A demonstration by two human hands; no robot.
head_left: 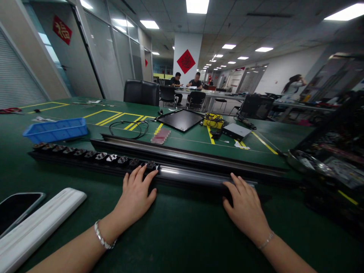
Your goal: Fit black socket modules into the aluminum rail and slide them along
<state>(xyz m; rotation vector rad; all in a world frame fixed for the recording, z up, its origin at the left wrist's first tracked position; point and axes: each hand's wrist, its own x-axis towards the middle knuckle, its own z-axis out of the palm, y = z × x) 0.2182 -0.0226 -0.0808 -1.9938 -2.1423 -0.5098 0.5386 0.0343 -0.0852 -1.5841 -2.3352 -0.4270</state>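
About eleven small black blocks (90, 154) sit in a row along the left part of a long dark rail (193, 177), which lies crosswise on the green table (182, 239) directly in front of the person. The left hand (135, 193) is open with its fingers loosely spread, fingertips at the right end of the row and thumb on the near side; it does not appear to grip anything. The right hand (246, 206) is likewise open and bent, its fingertips resting on or against the rail near its right end; how hard either hand presses cannot be told. As far as can be judged, the left part is filled with blocks, while the right part shows only smooth, shiny metal; whether the blocks are fixed is unclear. Just behind lies a second dark rail (199, 158). Farther out are a blue bin (59, 129), a black panel (183, 119), a yellow object (213, 120) wound with dark cord and a grey box (236, 131); a white bar (42, 231) and a phone (19, 206) lie nearer, at the left. No brand is legible on any of these. The red sign (62, 30) on the door reads 福; the red diamond (185, 61) on the pillar bears a design too small to read.
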